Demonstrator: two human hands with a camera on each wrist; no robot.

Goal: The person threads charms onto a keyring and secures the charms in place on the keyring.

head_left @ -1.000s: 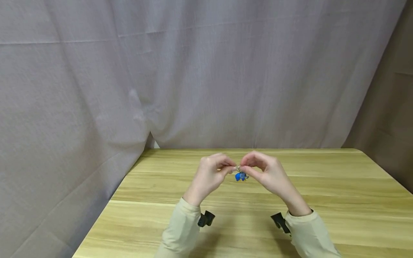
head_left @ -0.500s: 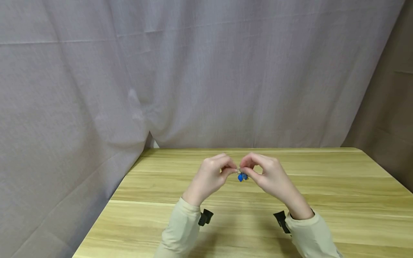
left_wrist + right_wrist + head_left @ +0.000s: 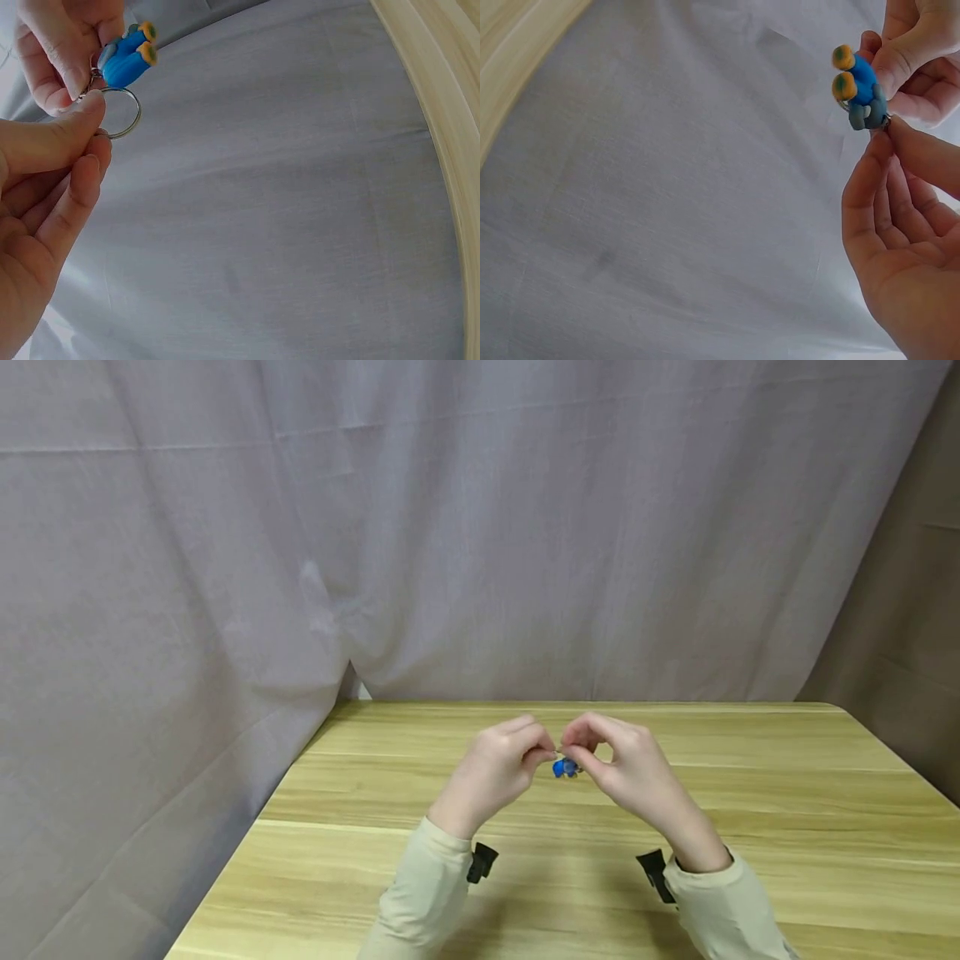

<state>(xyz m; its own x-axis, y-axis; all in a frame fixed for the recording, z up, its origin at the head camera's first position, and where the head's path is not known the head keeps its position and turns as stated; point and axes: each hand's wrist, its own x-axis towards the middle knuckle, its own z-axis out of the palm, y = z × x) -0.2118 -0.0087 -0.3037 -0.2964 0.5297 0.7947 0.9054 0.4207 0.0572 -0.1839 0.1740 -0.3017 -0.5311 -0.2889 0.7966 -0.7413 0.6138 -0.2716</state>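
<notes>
A small blue elephant keychain (image 3: 566, 767) hangs between my two hands above the table. Its legs end in orange feet, and its head is grey-blue, as the right wrist view shows on the elephant figure (image 3: 864, 84). My left hand (image 3: 489, 770) pinches the metal key ring (image 3: 138, 114) between thumb and fingertips; part of the ring is hidden under the thumb. With thumb and index finger, my right hand (image 3: 628, 770) pinches the short metal link beside the figure, which is mostly covered by the fingertips. Both hands' fingertips nearly meet.
The wood-grain table (image 3: 360, 877) spreads below both hands. Grey cloth (image 3: 525, 527) hangs behind it and along its left side; a brown cloth (image 3: 900, 635) is at the right. Black camera mounts (image 3: 483, 862) sit at both wrists.
The elephant figure has turned on its link, side-on, then end-on, now partly side-on. My left hand has shifted slightly right, its fingertips covering more of the ring. Both hands keep their pinch.
</notes>
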